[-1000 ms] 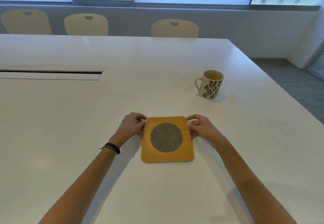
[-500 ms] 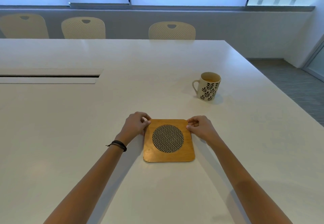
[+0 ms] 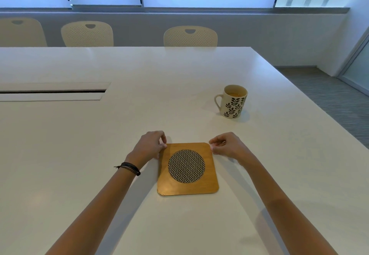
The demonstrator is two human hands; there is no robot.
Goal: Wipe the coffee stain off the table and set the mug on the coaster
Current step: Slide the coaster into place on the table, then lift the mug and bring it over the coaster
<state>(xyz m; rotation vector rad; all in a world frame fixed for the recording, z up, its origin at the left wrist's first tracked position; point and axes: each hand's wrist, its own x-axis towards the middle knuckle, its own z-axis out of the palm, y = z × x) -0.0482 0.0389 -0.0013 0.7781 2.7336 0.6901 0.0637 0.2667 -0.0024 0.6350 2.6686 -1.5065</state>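
Left hand (image 3: 150, 146) at coaster's far-left corner, fingertips pinched on its edge; dark bands on wrist. Coaster (image 3: 187, 169) flat on table (image 3: 79, 145), square, woven disc at centre, directly in front of person. Right hand (image 3: 227, 146) mirrors at far-right corner, fingers closed on edge. Mug (image 3: 233, 101) upright, farther and to right, well apart from coaster, handle pointing left. Right hand nearer mug; likely reach runs far-right. No stain visible on table.
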